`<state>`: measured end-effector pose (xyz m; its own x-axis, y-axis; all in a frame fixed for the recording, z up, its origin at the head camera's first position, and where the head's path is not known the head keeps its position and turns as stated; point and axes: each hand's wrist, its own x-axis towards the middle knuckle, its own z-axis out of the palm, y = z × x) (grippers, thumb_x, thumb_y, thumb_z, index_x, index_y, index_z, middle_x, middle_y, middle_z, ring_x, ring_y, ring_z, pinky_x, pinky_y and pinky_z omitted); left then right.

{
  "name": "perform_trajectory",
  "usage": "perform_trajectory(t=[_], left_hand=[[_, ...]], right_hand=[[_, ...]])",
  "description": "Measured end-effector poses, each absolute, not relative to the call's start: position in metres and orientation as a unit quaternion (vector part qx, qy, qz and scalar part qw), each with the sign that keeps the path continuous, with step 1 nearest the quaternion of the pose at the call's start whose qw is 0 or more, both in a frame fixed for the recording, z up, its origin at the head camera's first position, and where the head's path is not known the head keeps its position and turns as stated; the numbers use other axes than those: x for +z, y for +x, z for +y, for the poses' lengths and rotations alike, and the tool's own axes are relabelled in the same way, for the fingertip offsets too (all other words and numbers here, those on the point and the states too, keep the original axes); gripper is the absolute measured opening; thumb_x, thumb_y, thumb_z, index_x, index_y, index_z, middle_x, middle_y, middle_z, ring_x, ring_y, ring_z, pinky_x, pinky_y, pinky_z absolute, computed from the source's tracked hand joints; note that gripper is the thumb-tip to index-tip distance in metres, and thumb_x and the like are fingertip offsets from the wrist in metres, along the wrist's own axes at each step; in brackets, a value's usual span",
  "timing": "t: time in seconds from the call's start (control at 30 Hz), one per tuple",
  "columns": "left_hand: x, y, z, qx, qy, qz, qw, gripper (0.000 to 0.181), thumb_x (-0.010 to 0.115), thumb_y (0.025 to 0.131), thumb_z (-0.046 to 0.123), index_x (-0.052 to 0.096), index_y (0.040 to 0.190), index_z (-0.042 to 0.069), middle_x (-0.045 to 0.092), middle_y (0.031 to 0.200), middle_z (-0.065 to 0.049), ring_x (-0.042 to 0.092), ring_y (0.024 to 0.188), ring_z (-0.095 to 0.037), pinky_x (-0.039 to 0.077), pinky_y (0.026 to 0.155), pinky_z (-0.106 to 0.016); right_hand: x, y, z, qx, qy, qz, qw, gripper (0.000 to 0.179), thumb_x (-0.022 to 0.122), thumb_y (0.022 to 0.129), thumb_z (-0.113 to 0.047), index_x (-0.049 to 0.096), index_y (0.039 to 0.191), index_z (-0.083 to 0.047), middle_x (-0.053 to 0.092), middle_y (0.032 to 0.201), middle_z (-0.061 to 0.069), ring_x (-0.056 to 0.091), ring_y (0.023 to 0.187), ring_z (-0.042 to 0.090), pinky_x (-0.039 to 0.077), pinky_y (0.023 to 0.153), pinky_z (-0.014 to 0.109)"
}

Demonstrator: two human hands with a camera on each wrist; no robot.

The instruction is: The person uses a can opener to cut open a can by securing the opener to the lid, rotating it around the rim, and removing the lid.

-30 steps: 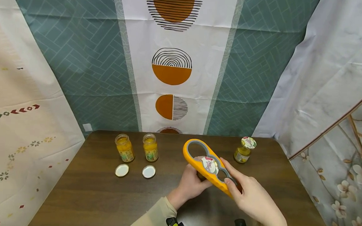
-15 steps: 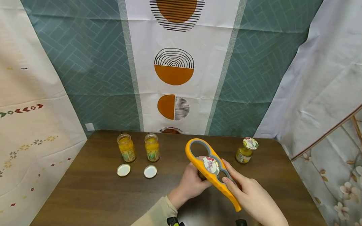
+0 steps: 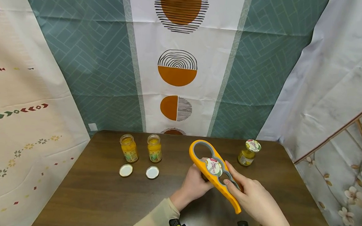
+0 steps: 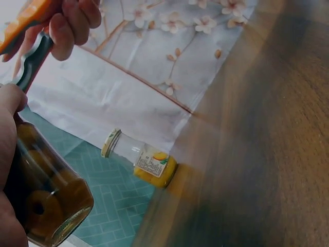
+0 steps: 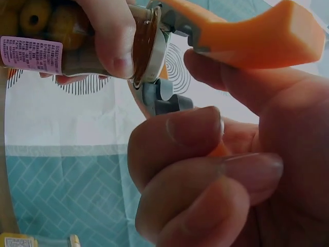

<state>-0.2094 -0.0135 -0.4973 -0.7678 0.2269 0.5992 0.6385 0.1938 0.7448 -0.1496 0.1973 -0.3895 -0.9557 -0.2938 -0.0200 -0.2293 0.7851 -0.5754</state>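
My left grip (image 3: 193, 184) was wrapped around a glass jar (image 4: 49, 190) of olive-like fruit, keeping it raised above the desk (image 3: 104, 204), right of the middle. From the left wrist I could see the jar's base clear of the wood; from the right wrist, a pink label (image 5: 33, 54) showed on its side. My right grip (image 3: 254, 193) was closed on an orange jar opener (image 3: 221, 187) lined with grey, thumb and fingers curled about its handle end. The opener sat around the jar's patterned lid (image 3: 214, 167), which filled the middle notch between the two arms. Its big loop pointed towards the far edge of the desk, while one arm's tip stuck out towards the near edge.

Near the far left corner stood an uncapped jar (image 3: 129, 149) with yellow contents, and a second uncapped jar (image 3: 154, 149) stood just beside it along the far edge. In front of each, on the side of the near edge, lay a loose lid: the left lid (image 3: 126, 170) and the right lid (image 3: 152, 172), both showing white. By the far right corner stood a capped jar (image 3: 246, 155), upright and well apart from the uncapped pair.
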Motion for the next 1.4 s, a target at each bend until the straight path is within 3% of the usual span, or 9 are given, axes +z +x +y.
perform_trajectory(t=[0.17,0.37,0.57,0.73,1.13,1.4], left_hand=[[-0.497,-0.211,-0.012,-0.575,-0.282,-0.748,0.175,0.052,0.089,0.084,0.006,0.062,0.128,0.008,0.071,0.122,-0.004,0.069,0.112,-0.017,0.056,0.101,-0.036],[-0.500,-0.214,-0.010,-0.596,-0.276,-0.733,0.178,0.048,0.088,0.084,0.007,0.063,0.125,0.011,0.072,0.119,-0.003,0.070,0.110,-0.016,0.056,0.099,-0.036],[-0.500,-0.214,-0.008,-0.593,-0.270,-0.732,0.200,0.049,0.092,0.083,0.009,0.064,0.123,0.011,0.073,0.115,-0.003,0.070,0.105,-0.016,0.057,0.097,-0.036],[-0.501,-0.213,-0.007,-0.601,-0.278,-0.720,0.208,0.054,0.094,0.079,0.004,0.064,0.124,0.006,0.072,0.115,-0.008,0.071,0.105,-0.022,0.058,0.096,-0.036],[-0.499,-0.213,-0.012,-0.612,-0.320,-0.701,0.177,0.046,0.089,0.088,0.009,0.062,0.126,0.013,0.070,0.120,-0.004,0.070,0.109,-0.017,0.058,0.096,-0.035],[-0.501,-0.215,-0.014,-0.595,-0.346,-0.704,0.177,0.051,0.089,0.087,0.005,0.061,0.129,0.011,0.070,0.118,-0.005,0.070,0.107,-0.016,0.058,0.096,-0.035]], right_hand=[[-0.388,-0.149,0.196,-0.277,-0.137,0.950,0.046,0.065,0.055,0.108,-0.059,0.039,0.166,-0.036,0.048,0.064,-0.008,0.054,0.065,0.007,0.048,0.070,0.034],[-0.384,-0.144,0.188,-0.248,-0.114,0.960,0.057,0.068,0.040,0.107,-0.071,0.033,0.168,-0.041,0.053,0.057,-0.009,0.059,0.069,0.008,0.051,0.073,0.042],[-0.383,-0.141,0.183,-0.220,-0.122,0.967,0.033,0.103,0.068,0.086,-0.082,0.031,0.170,-0.035,0.048,0.058,-0.009,0.049,0.052,0.009,0.042,0.054,0.033],[-0.386,-0.140,0.184,-0.219,-0.144,0.965,-0.010,0.099,0.080,0.084,-0.070,0.040,0.166,-0.033,0.043,0.056,-0.013,0.043,0.050,0.004,0.039,0.051,0.030],[-0.386,-0.137,0.187,-0.217,-0.167,0.961,-0.024,0.094,0.080,0.086,-0.068,0.042,0.165,-0.034,0.038,0.053,-0.018,0.039,0.048,0.001,0.036,0.051,0.027],[-0.386,-0.135,0.190,-0.218,-0.167,0.961,-0.019,0.095,0.079,0.086,-0.069,0.041,0.166,-0.033,0.040,0.053,-0.018,0.041,0.049,0.000,0.038,0.052,0.026]])
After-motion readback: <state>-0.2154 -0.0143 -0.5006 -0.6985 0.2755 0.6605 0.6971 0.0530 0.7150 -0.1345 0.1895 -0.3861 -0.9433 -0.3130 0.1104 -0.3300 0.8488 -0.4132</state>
